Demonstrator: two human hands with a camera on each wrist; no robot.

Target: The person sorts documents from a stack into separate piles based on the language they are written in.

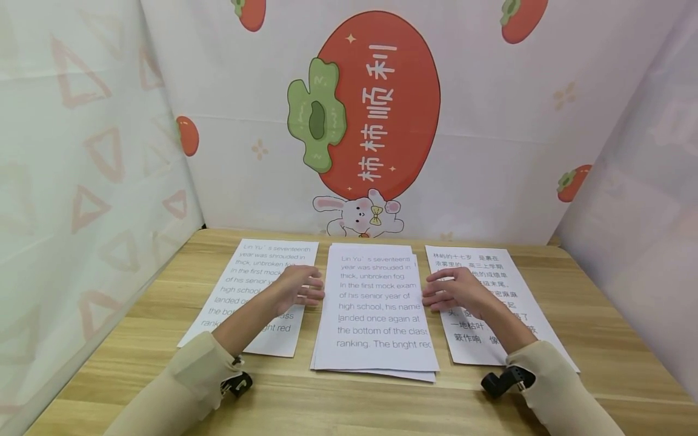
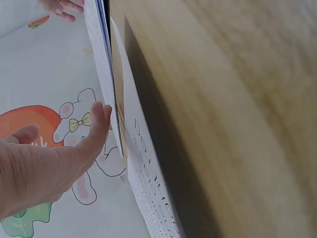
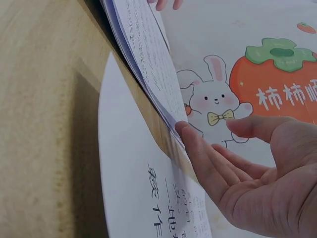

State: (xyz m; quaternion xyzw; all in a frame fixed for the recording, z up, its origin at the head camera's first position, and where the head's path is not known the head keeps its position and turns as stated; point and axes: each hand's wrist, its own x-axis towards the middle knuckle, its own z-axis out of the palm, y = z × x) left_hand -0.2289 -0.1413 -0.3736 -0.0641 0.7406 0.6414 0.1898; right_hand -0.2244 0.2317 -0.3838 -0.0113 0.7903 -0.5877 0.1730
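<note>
A stack of white sheets printed with large English text [image 1: 376, 357] lies in the middle, its lower sheets slightly askew. At its left side is my left hand [image 1: 299, 289], fingers loosely extended and palm turned inward, above the left English-text paper [image 1: 278, 247]. My right hand [image 1: 457, 292] mirrors it at the stack's right side, over the paper with Chinese characters [image 1: 474, 357]. Both hands hold nothing. In the right wrist view, the fingertips of the right hand [image 3: 257, 183] come close to the stack's edge; contact is hard to tell.
All the papers lie on a wood-grain table [image 1: 349, 406]. Behind it hangs a white cloth backdrop [image 1: 234, 181] with a large persimmon and a rabbit; patterned cloth [image 1: 82, 157] also stands at both sides. Each wrist wears a black strap device [image 1: 507, 381].
</note>
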